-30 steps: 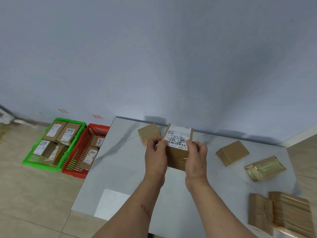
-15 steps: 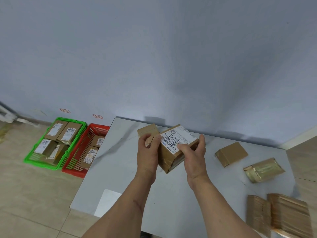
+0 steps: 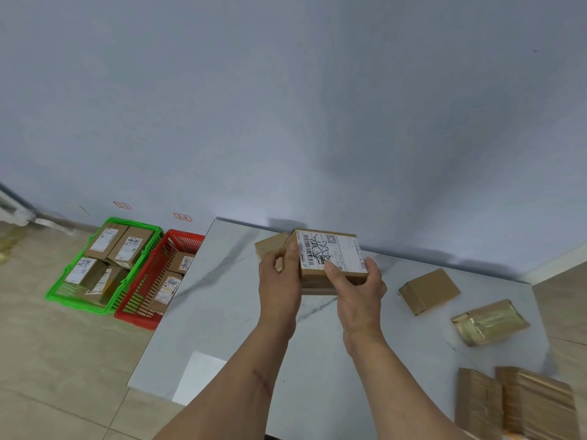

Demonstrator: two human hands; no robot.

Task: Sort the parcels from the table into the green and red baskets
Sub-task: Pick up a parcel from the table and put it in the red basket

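- We have turned the parcel [image 3: 330, 258] since earlier: label now level, facing up.
- Left hand [image 3: 279, 281] and right hand [image 3: 359, 290]: our grip grasping the brown, scribbled-label parcel.
- Green basket [image 3: 79, 300]: four labelled boxes.
- Red basket [image 3: 133, 315]: two.

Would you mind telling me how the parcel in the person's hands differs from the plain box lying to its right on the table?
The held parcel shows a white shipping label; the plain box shows none. Both hands, left hand and right hand, grip the parcel above the table; the box rests on it untouched. Both are brown cardboard.

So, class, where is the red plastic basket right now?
In the head view, the red plastic basket sits on the floor at left, between the green plastic basket and the white marble table.
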